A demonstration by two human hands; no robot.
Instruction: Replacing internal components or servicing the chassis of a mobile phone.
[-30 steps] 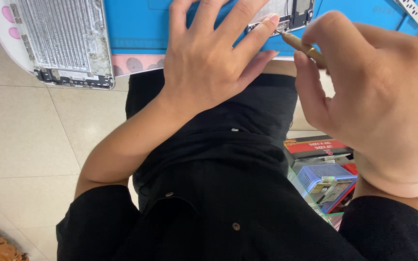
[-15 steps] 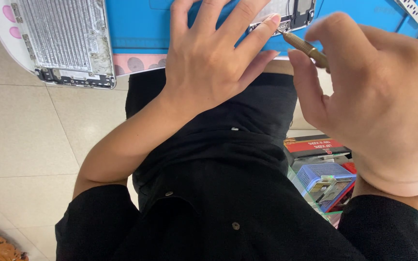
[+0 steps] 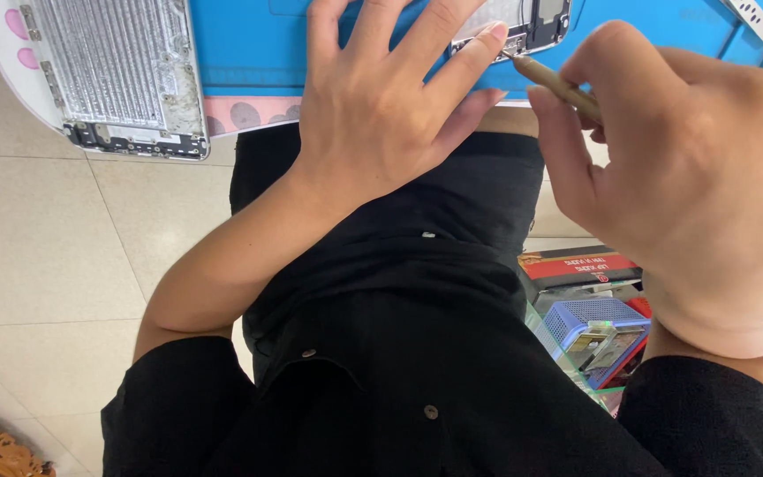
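Observation:
My left hand [image 3: 381, 97] lies flat on a blue work mat [image 3: 249, 44], fingers spread, its fingertips pressing on an opened phone body [image 3: 532, 22] at the top edge of the head view. My right hand [image 3: 691, 177] is closed around a thin brown-handled tool [image 3: 558, 81], whose tip touches the phone's lower corner beside my left forefinger. Most of the phone is hidden by my left hand and the frame edge.
An opened silver device shell [image 3: 112, 75] with a metal grille lies on the mat's left end, over a white pad with pink spots. A small blue basket [image 3: 598, 327] and a red box [image 3: 576, 265] sit lower right. Beige floor tiles [image 3: 37, 247] show below.
The tool tip has shifted slightly along the phone's lower corner; both hands otherwise stay in place.

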